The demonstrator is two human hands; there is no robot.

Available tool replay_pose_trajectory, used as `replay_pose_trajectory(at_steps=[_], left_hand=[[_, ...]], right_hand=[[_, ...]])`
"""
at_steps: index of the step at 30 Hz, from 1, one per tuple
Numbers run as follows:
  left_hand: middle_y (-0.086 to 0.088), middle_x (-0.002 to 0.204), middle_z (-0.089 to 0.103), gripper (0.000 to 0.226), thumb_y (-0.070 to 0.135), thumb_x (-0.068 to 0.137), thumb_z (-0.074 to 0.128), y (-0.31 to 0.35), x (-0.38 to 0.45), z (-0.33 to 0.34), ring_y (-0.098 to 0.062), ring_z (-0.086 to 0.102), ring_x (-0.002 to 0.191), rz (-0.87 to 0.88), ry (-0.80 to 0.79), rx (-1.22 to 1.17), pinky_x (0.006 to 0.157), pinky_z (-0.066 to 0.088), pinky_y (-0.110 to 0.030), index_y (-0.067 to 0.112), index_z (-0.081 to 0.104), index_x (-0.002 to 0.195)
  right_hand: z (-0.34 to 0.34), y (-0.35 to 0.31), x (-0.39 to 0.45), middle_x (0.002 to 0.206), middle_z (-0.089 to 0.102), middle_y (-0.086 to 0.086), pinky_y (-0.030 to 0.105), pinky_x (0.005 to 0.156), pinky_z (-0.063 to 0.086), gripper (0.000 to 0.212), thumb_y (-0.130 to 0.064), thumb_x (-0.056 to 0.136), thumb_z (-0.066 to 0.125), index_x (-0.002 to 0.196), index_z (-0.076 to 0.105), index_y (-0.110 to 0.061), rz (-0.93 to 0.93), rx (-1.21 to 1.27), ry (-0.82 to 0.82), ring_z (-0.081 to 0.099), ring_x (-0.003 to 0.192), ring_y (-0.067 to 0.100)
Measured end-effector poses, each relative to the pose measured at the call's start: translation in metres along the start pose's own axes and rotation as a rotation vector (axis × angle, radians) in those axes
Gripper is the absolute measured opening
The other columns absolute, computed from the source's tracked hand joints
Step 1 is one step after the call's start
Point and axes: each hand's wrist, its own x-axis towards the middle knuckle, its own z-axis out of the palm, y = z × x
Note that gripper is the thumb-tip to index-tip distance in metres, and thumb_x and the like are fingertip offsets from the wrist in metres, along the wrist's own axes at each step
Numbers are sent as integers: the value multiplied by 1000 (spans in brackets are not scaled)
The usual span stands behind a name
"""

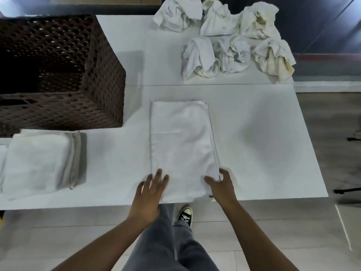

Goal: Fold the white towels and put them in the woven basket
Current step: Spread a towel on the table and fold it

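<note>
a white towel (180,145) lies flat on the white table (263,133), already folded into a long strip that runs away from the person, its near end at the table's front edge. the left hand (149,192) rests on the near left corner with its fingers straight and spread, pressing the cloth flat and gripping nothing. the right hand (221,185) is at the near right corner, fingers bent around the towel's edge so it seems to pinch the layers there, though motion blur hides exactly how tight the hold is.

the towel looks soft, light and limp, so it will sag and slide apart if lifted by one point. the best hold is both near corners at once, layers pinched together, carrying the end over to the far end.

a stack of folded towels (39,163) sits at the left, just in front of the brown woven basket (103,75). a heap of crumpled towels (230,38) waits at the far right, well apart.
</note>
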Motion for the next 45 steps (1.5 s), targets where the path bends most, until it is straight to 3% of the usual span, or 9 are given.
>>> replay_pose_trajectory(at_steps=[4,8,13,16,22,25,29,35,45], left_hand=[[-7,165,25,117,36,60,92,7,-10,5,-35,41,142,19,28,3,106,45,-52,27,28,157],[1,151,49,84,35,74,81,7,-14,-5,-28,46,139,93,184,-143,116,32,-43,28,40,147],[18,123,67,32,42,91,58,14,-20,-58,-8,58,112,-169,256,-805,101,47,-34,30,63,121],[7,98,71,33,56,96,48,11,-11,-87,-23,64,91,-256,204,-1044,87,51,-44,28,63,107],[-8,103,70,40,52,103,40,3,26,-107,-27,64,98,-299,261,-1159,90,51,-47,18,59,111],[-19,91,64,48,53,103,37,-2,47,-107,-33,60,86,-393,332,-1145,80,49,-50,8,52,96],[-7,68,41,45,42,107,35,-6,80,-113,-21,37,62,-515,343,-1107,63,34,-39,9,37,76],[1,71,48,36,46,100,54,-29,113,-106,-17,46,65,-567,249,-1340,66,38,-33,18,51,79],[-9,80,61,32,41,104,42,-22,145,-82,-38,62,81,-728,256,-999,68,43,-38,10,41,98]], right_hand=[[-19,5,-13,123,63,-4,36,59,61,72,-12,94,70,148,37,-47,-141,191,-169,69,101,20],[-36,-4,-12,122,65,9,35,63,58,28,-7,95,64,120,69,-18,-65,292,-262,67,96,25],[-79,-13,-1,120,70,18,40,79,45,45,-31,95,47,128,64,-6,7,403,-468,68,86,34],[-91,-20,-4,129,69,16,41,85,44,30,-19,90,59,118,64,-11,-71,358,-603,65,100,32],[-64,-37,13,91,64,6,34,72,47,18,-29,88,79,91,71,-14,-342,-158,-113,59,78,21],[-44,-46,22,109,69,-3,21,80,50,11,-30,96,69,103,68,-22,-352,-64,-101,65,99,14],[-14,-52,46,97,63,22,42,74,50,39,-51,97,55,99,53,-11,-392,-89,-69,60,91,39],[11,-62,85,82,60,13,39,73,45,27,-43,104,48,109,45,-17,-396,-224,50,58,79,31],[33,-68,112,99,70,12,40,79,49,38,-50,103,46,121,48,-17,-356,-354,192,66,99,41]])
